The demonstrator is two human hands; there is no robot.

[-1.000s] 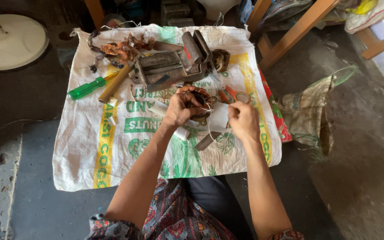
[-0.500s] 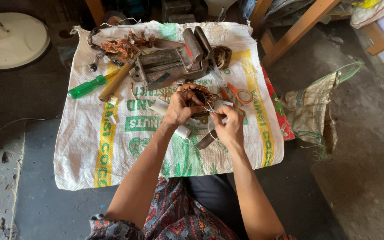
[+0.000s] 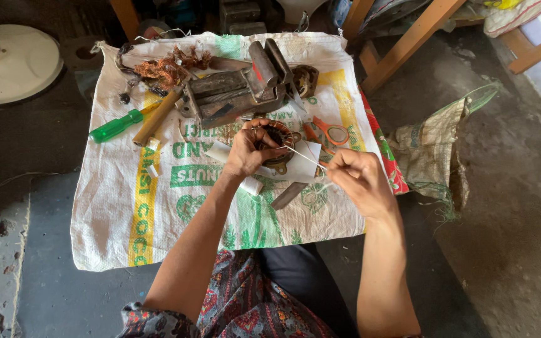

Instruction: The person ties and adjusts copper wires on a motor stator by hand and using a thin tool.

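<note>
printed woven sack (image 3: 158, 213) spread on grey concrete floor (image 3: 521, 238) at frame centre, round copper-wound stator (image 3: 278, 136) gripped in left hand (image 3: 245, 150), right hand (image 3: 358, 178) pinching taut white thread (image 3: 305, 158)

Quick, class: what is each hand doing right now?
Left hand: closed around the round copper-wound coil.
Right hand: fingers pinched on a thin white thread running to the coil.
</note>
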